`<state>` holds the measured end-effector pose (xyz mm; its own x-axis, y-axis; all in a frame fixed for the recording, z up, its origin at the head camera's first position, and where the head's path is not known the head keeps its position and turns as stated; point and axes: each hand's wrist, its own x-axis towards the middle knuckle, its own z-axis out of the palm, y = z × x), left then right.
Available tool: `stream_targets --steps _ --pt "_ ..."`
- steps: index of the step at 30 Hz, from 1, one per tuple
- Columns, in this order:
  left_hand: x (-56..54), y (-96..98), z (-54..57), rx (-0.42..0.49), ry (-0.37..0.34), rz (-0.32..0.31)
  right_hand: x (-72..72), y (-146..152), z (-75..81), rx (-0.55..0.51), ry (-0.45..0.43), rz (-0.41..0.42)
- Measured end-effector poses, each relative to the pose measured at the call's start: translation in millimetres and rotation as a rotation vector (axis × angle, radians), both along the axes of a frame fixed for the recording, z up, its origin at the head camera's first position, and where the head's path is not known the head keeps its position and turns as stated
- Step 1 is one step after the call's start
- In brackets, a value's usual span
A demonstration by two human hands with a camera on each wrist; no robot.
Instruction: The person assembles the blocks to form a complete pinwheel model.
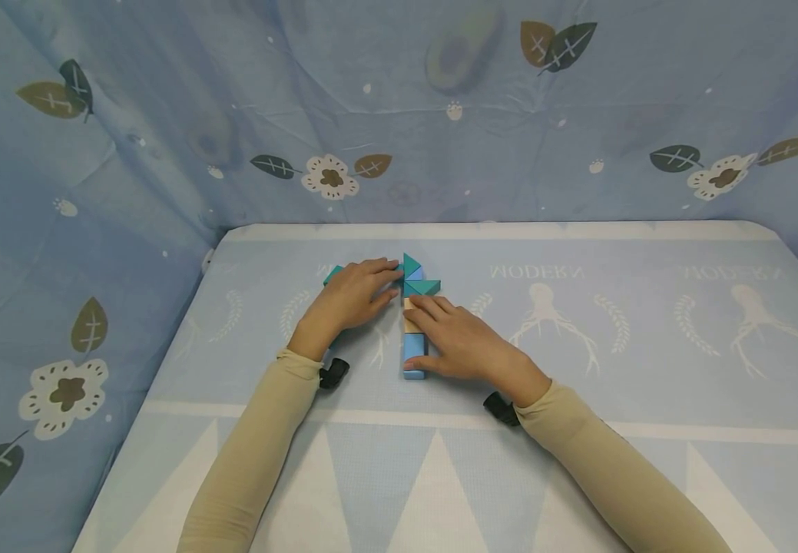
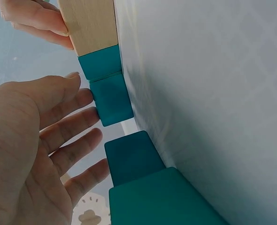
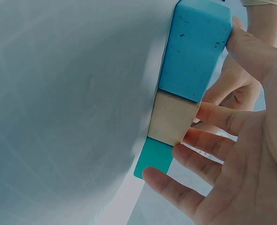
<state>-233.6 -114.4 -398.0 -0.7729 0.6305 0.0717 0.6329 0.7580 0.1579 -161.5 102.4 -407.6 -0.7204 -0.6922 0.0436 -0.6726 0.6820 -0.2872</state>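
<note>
A row of toy building blocks lies on the table. At its near end is a blue block, then a bare wooden block, then teal triangular blocks and a light blue triangle at the far end. My right hand lies along the row's right side, fingertips at the wooden and teal blocks, thumb at the blue one. From the left, my left hand reaches the far end with extended fingers, fingertips close beside a teal block. Another teal block is partly hidden behind the left hand.
A pale patterned cloth covers the table. Behind and to the left hangs a blue curtain printed with leaves and flowers. Black wrist mounts sit at both sleeve cuffs, close over the table.
</note>
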Motion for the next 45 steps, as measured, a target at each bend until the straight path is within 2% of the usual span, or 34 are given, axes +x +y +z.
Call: stream_targets --steps 19,23,26,31,34,38,45 --pt "0.5 0.9 -1.1 -0.004 -0.012 0.019 0.4 0.6 -0.4 0.010 -0.024 -0.007" --pt "-0.9 -3.1 3.9 0.028 -0.031 0.026 0.6 0.7 0.1 0.005 -0.026 -0.007" --pt "-3.6 -12.5 12.1 0.057 -0.044 0.060 0.5 0.4 0.9 0.000 -0.019 -0.003" --pt "-8.8 -38.5 26.7 0.093 -0.076 0.156 0.1 0.1 1.6 0.003 -0.030 -0.005" --pt "-12.7 -55.8 30.2 0.109 -0.110 0.206 0.1 0.0 1.6 0.004 -0.042 -0.009" --pt "-19.3 -74.3 26.4 0.127 -0.157 0.249 0.3 0.2 1.3 0.002 -0.046 -0.011" --pt "-26.0 -89.8 17.0 0.154 -0.223 0.277 0.6 0.5 0.4 0.002 -0.050 -0.015"
